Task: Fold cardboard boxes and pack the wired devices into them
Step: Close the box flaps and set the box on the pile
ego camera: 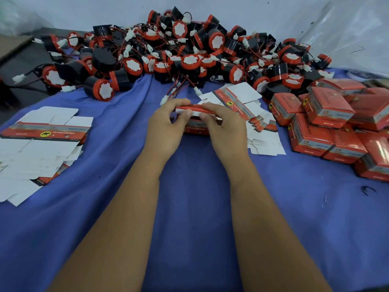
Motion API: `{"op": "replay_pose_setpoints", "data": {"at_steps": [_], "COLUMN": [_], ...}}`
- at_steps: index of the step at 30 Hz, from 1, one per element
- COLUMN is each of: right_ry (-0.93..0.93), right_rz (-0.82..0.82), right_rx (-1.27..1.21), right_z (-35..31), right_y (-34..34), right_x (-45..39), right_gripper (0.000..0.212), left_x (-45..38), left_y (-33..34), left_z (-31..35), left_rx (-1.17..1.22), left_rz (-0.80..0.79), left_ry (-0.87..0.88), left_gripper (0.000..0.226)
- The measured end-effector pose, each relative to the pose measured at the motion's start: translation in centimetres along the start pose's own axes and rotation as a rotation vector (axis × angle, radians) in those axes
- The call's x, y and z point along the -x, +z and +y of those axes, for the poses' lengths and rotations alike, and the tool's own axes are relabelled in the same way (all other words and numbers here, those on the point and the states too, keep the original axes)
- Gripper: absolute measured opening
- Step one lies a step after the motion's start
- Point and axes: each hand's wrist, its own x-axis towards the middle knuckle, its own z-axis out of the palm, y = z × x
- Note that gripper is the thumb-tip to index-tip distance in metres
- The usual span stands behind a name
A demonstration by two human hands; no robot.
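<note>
A red cardboard box (194, 125) stands on the blue cloth at the centre, its top flap (192, 108) held between both hands. My left hand (167, 126) pinches the flap's left end with thumb and fingers. My right hand (224, 125) pinches its right end. The box's inside is hidden by the flap and my fingers. A large heap of black-and-red wired devices (179, 51) with white connectors lies behind the box.
Flat unfolded box blanks lie in a stack at the left (42, 140) and another just right of my hands (259, 123). Several closed red boxes (328, 121) are piled at the right. The blue cloth (189, 197) covers the table.
</note>
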Motion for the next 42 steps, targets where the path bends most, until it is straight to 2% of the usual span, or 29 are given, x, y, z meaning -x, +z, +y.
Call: {"op": "replay_pose_setpoints", "data": {"at_steps": [3,9,12,15,20,26,31,35,39,42], "right_ry": [0.025,0.073,0.073,0.084,0.089,0.018,-0.032,-0.032,0.010,0.019], "right_rz": [0.024,0.060,0.073,0.070,0.034,0.010,-0.107,0.006,0.105,0.218], "right_rx": [-0.038,-0.157,-0.190,-0.174,-0.094,0.068,0.106,0.076,0.006,0.025], "right_z": [-0.2,-0.3,-0.2,0.0,0.0,-0.2,-0.2,-0.3,-1.3,-1.3], "right_y": [0.1,0.3,0.3,0.3,0.4,0.5,0.7,0.3,-0.7,-2.6], "right_x": [0.1,0.2,0.2,0.2,0.2,0.3,0.5,0.7,0.8,0.9], "right_gripper": [0.025,0.019,0.019,0.015,0.023,0.003,0.026,0.055,0.059,0.057], "left_x": [0.0,0.1,0.2,0.3,0.0,-0.3,0.0,0.3,0.5,1.0], "left_y": [0.0,-0.1,0.2,0.5,0.7,0.5,0.7,0.4,1.3,3.3], "left_z": [0.1,0.4,0.3,0.2,-0.5,-0.7,-0.6,0.5,2.4,4.4], "left_rx": [0.086,0.157,0.121,0.084,-0.108,-0.060,-0.085,-0.056,-0.001,0.158], "left_rz": [0.015,0.073,0.053,0.047,0.049,0.021,0.042,0.054,0.086,0.050], "left_ry": [-0.009,-0.002,-0.039,-0.050,0.002,-0.016,0.008,0.072,0.079,0.029], "left_gripper": [0.018,0.031,0.020,0.019,0.028,0.024,0.025,0.029,0.030,0.034]}}
